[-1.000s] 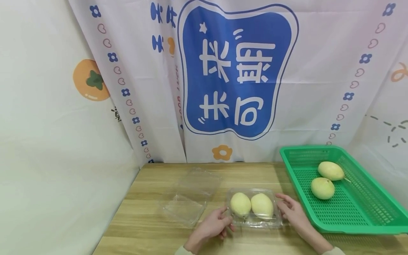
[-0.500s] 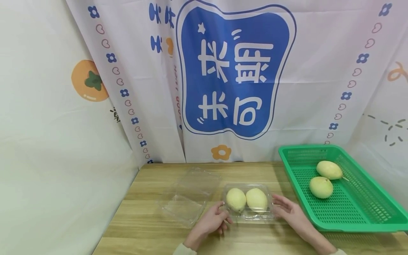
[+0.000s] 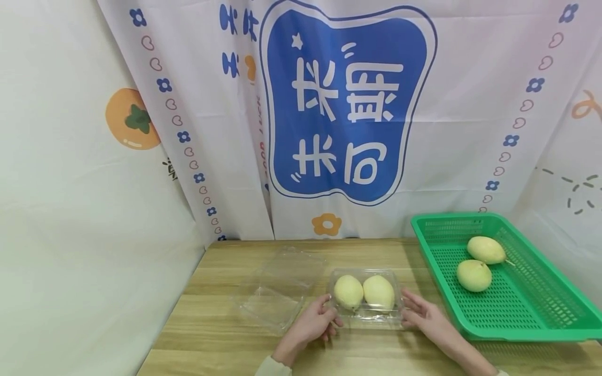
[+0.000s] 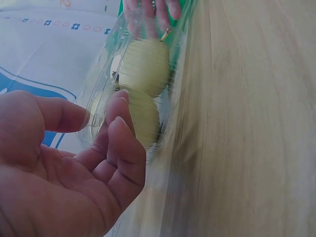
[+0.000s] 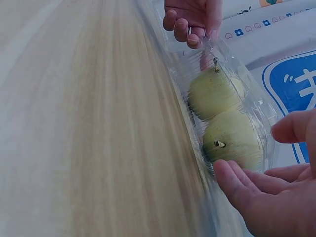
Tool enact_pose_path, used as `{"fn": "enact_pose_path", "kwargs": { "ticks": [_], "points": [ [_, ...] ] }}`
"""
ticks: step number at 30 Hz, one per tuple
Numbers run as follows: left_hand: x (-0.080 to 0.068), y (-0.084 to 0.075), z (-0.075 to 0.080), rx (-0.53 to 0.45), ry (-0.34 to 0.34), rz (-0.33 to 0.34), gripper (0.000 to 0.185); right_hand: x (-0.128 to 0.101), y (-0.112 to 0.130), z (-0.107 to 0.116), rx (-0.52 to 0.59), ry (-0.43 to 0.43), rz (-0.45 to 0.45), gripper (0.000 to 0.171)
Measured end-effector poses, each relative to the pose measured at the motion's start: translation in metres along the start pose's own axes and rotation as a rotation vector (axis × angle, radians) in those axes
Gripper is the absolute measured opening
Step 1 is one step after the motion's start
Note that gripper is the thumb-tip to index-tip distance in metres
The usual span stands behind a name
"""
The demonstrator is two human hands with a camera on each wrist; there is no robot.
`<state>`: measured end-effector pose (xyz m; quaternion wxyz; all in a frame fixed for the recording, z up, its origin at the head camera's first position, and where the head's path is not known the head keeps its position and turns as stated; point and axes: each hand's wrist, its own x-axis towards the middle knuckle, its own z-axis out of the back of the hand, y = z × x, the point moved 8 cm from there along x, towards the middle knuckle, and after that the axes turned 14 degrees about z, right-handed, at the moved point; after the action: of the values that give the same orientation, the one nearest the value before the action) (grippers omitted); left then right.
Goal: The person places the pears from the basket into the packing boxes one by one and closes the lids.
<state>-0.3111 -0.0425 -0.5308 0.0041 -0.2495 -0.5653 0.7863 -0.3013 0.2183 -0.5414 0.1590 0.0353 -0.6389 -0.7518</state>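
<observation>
A clear plastic clamshell box (image 3: 366, 316) holds two pale yellow pears (image 3: 348, 293) side by side, with its lid down over them. My left hand (image 3: 314, 319) is at the box's left end; in the left wrist view its thumb and fingers pinch the rim there. At the right end is my right hand (image 3: 427, 319). Seen from the right wrist, that hand (image 5: 281, 182) has its fingers extended beside the box's end wall and its thumb held apart from them. Whether those fingertips touch the plastic is hard to tell.
Left of the box, a second clear clamshell (image 3: 273, 303) lies unfolded on the wooden table (image 3: 211, 334). A green plastic basket (image 3: 531, 337) with two more pears (image 3: 474, 275) stands on the right. Behind the table hangs a printed white cloth (image 3: 301, 219).
The box with the pears has shifted slightly away from me and to the left, both hands staying at its ends. Over the last half second almost nothing has moved.
</observation>
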Motion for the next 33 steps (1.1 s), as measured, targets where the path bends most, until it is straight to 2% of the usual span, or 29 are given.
{"fn": "enact_pose_path", "kwargs": {
  "ticks": [3,10,20,28,33],
  "points": [
    [0.0,0.0,0.0,-0.004,-0.006,0.002,0.065,-0.001,-0.001,-0.002,0.021,0.023,-0.013,0.072],
    [0.003,0.001,0.001,-0.004,-0.028,-0.007,0.065,-0.001,-0.006,-0.004,-0.016,0.031,-0.05,0.071],
    [0.002,0.0,0.001,0.002,-0.041,-0.013,0.064,0.001,-0.002,-0.008,0.0,0.034,-0.027,0.071],
    [0.0,0.0,0.002,0.002,-0.046,-0.004,0.065,0.002,-0.001,-0.012,0.061,0.086,-0.062,0.072],
    [-0.001,0.0,0.003,-0.002,-0.044,-0.001,0.064,0.003,-0.001,-0.012,0.019,0.084,-0.043,0.07]
  ]
}}
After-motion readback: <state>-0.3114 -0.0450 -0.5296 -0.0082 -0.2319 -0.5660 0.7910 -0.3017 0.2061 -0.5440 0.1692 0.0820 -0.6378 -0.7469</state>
